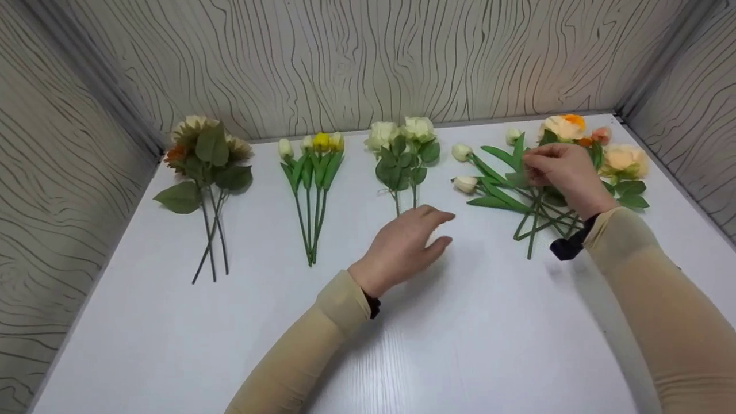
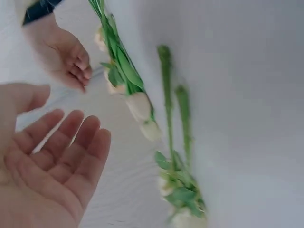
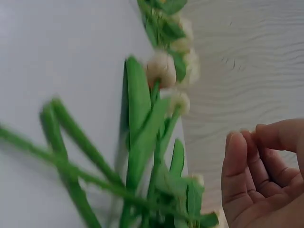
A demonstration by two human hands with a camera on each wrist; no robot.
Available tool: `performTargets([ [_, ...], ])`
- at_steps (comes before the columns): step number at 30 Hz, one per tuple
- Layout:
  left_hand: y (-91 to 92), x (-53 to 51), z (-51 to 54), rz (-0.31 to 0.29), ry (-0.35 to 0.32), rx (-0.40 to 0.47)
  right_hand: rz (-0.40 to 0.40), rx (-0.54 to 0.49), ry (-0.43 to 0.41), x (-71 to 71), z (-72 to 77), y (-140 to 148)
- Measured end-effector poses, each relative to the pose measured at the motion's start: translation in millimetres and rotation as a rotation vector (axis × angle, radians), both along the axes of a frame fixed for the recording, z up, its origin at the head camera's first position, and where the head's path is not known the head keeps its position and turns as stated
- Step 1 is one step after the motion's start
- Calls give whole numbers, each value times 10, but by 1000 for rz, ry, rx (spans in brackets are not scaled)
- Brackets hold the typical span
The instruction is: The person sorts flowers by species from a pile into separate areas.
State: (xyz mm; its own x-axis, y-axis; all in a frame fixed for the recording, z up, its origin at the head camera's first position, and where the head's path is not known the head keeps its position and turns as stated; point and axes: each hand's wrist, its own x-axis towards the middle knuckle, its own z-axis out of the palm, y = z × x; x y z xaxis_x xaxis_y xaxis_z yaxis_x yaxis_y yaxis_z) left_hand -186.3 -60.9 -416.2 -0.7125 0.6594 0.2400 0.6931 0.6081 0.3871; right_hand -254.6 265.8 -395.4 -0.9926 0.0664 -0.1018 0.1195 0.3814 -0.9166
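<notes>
My right hand (image 1: 563,175) hovers over the group of flowers at the right, its thumb and fingertips drawn together. In the right wrist view nothing shows between those fingers. White tulips (image 1: 464,184) lie below it with green leaves, their stems crossing other stems beneath the wrist. Peach and orange flowers (image 1: 624,161) lie behind and to the right of that hand. My left hand (image 1: 402,244) is held above the table, fingers extended and palm bare in the left wrist view. Close to it lie two white roses (image 1: 382,135), their lower stems partly hidden behind the hand in the head view.
A bunch of tulips (image 1: 310,178), white with one yellow, lies left of centre on the white table (image 1: 190,351). Farther left is a bunch of pale and orange flowers (image 1: 210,146) with dark leaves. Wood-patterned panels (image 1: 322,63) enclose the back and sides.
</notes>
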Motion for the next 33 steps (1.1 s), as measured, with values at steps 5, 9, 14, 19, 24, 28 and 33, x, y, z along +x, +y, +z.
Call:
performTargets([
  [5,195,222,-5,-166,251,-172,-3,336,-55,-132,-24,309],
  [9,336,353,-59,-232,332,-259,-14,513,-97,-166,-88,392],
  [14,414,406,-125,-265,348,-298,-50,595,-159,-156,-127,392],
  [19,393,375,-138,-255,340,-301,-32,584,-188,-151,-122,373],
  [24,357,330,-125,-246,317,-288,-33,505,-184,-154,-124,398],
  [28,306,276,-95,-222,279,-231,-76,350,-170,-117,-74,480],
  [33,191,186,-32,-151,218,-101,-115,113,-114,-63,87,482],
])
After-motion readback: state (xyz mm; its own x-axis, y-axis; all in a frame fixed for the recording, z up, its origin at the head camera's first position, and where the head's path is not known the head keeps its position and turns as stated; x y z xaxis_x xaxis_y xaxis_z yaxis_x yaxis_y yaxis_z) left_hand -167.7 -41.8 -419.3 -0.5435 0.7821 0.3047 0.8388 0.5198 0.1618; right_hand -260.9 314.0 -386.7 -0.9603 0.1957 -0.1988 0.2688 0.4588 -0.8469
